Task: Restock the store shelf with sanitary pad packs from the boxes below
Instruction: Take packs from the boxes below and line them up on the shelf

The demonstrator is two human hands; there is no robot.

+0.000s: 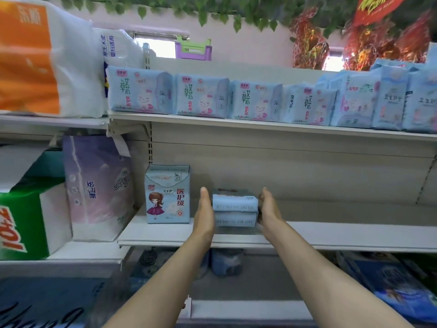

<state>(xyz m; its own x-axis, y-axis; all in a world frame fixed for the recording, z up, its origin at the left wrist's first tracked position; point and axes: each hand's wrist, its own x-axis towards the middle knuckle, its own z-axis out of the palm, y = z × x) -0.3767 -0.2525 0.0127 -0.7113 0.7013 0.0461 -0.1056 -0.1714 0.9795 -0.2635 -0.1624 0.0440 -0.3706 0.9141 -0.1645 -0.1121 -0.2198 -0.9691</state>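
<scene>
Both hands' straight fingers (205, 197) press stacked pad packs (234, 210) on the white shelf (331, 235), seemingly below fuller shelving.

On the middle shelf (331, 229): upright pack (167, 194) near the left end, stacked packs (234, 210) just right of it, between left hand (205, 213) and right hand (269, 209). On the upper shelf (260, 125): row of packs (201, 95) along the front edge. Left of both: tissue bundles (99, 185).
</scene>
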